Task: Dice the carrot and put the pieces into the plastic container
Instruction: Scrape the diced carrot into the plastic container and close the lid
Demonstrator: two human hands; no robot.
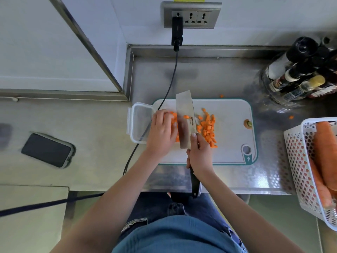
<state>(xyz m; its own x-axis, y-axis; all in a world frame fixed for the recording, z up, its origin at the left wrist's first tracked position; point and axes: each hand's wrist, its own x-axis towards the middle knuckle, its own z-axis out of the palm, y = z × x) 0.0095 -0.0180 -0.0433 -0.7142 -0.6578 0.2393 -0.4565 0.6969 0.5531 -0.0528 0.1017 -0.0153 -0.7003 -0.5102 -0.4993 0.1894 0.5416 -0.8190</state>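
Observation:
A white cutting board [228, 114] lies on the steel counter. Diced carrot pieces [207, 128] are heaped on it right of a cleaver [185, 117]. My right hand [199, 154] grips the cleaver's black handle, with the blade standing on the board. My left hand [161, 132] rests over more carrot pieces [174, 117] just left of the blade, its fingers curled on them. A clear plastic container [139, 123] sits at the board's left edge, beside my left hand; I see no pieces in it. A carrot end [248, 123] lies at the board's right side.
A white perforated basket [299, 161] with whole carrots sits at the right counter edge. Bottles [300, 75] stand at the back right. A phone [47, 150] lies to the left. A black cable [171, 83] runs from the wall socket across the container. Stray carrot bits [291, 117] lie on the counter.

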